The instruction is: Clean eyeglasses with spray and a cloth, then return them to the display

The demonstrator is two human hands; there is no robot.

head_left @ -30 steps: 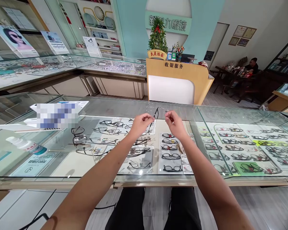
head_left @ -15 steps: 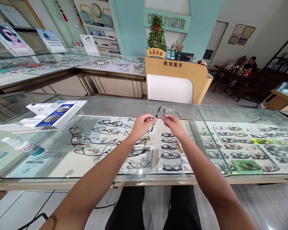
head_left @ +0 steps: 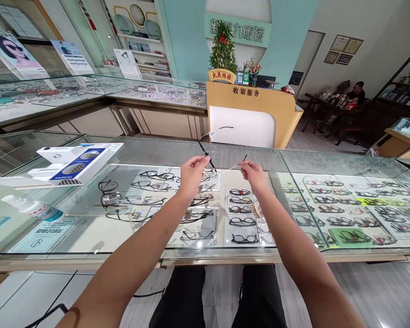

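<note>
I hold a thin rimless pair of glasses (head_left: 216,160) above a glass display counter (head_left: 164,152). My left hand (head_left: 193,171) pinches one dark temple arm, which sticks up to the left with a small white tag at its tip. My right hand (head_left: 251,175) pinches the other thin arm near its end. The clear lenses between the hands are hard to make out. Under the glass lie rows of eyeglass frames (head_left: 241,222).
On the counter to the left stand a blue-and-white box (head_left: 78,165), a white bottle lying down (head_left: 30,207) and loose black glasses (head_left: 111,193). A cashier desk (head_left: 253,111) with a plant stands beyond. A person sits at a table at far right (head_left: 357,93).
My hands have moved apart and the temple arms have swung open; the left arm of the glasses now points up and left. The view shifted slightly.
</note>
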